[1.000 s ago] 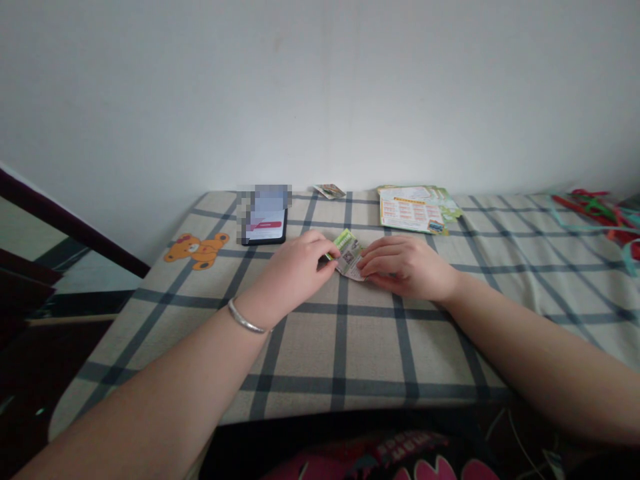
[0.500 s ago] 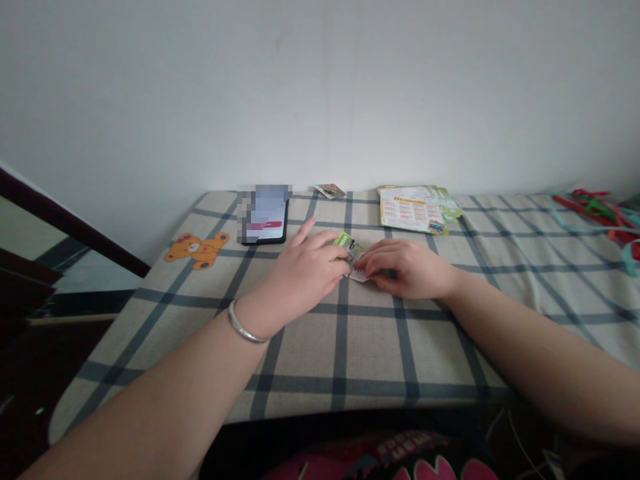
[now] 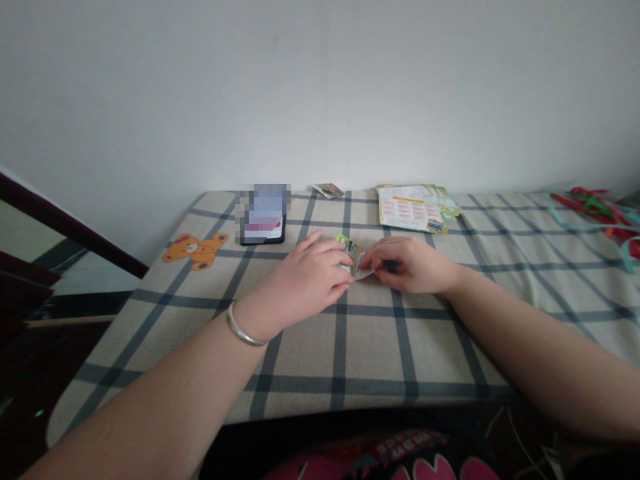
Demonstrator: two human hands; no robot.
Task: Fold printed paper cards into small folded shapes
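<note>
A small printed paper, green at its top left and pale with fine print toward the right, lies between my two hands on the checked tablecloth. My left hand holds its left side, with the fingers laid over it and the thumb near its lower edge. My right hand pinches the right side between bent fingers and thumb, and that edge looks slightly raised. My fingers cover part of the paper. A silver bangle circles my left wrist.
A phone with a partly blurred screen lies behind my left hand. Near the wall are a small folded paper and a stack of printed cards. Red, green and teal ribbons lie far right. An orange bear picture is at left.
The fingers of my left hand have come lower and flatter over the paper. The paper's right edge is lifted a little more at my right hand.
</note>
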